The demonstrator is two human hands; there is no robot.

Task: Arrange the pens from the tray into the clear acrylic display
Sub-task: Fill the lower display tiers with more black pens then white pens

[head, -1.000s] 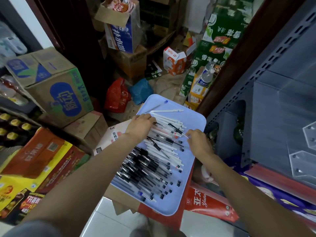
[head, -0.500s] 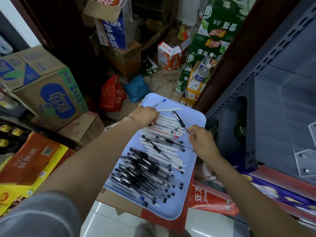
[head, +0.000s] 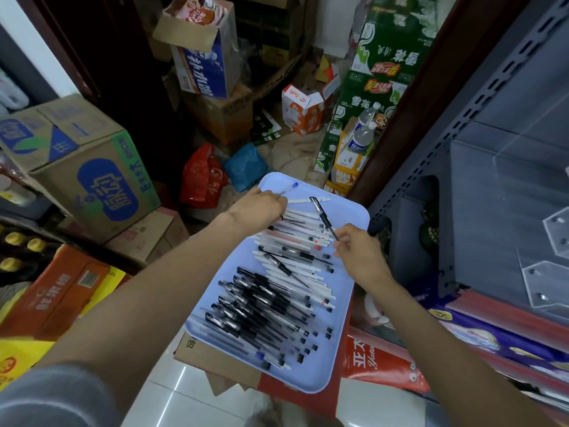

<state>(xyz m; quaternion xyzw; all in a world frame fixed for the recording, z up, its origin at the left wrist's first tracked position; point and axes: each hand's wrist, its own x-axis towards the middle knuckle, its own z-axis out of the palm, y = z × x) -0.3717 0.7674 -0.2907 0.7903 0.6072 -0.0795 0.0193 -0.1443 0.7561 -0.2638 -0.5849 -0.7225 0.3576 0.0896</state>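
A light blue tray [head: 348, 211] lies on cartons and holds several pens: white ones toward the far end, black-capped ones [head: 258, 306] toward the near end. My right hand [head: 360, 251] pinches a black pen [head: 321, 215] by its tip, and the pen slants up over the tray's far end. My left hand [head: 261, 208] rests with curled fingers on the white pens [head: 304, 220] at the tray's far left; I cannot tell if it grips any. The clear acrylic display [head: 545, 285] stands on the grey shelf at the right.
A grey metal shelf unit [head: 480, 124] fills the right side. Cardboard cartons [head: 89, 174] are stacked at the left and behind. A red bag [head: 201, 177] and a blue bag [head: 246, 166] lie on the floor beyond the tray. Red packaging [head: 378, 362] sits under the tray's right edge.
My right hand has lifted one black pen off the pile and swung it upright over the tray's far end. My left hand has slid toward the far left corner.
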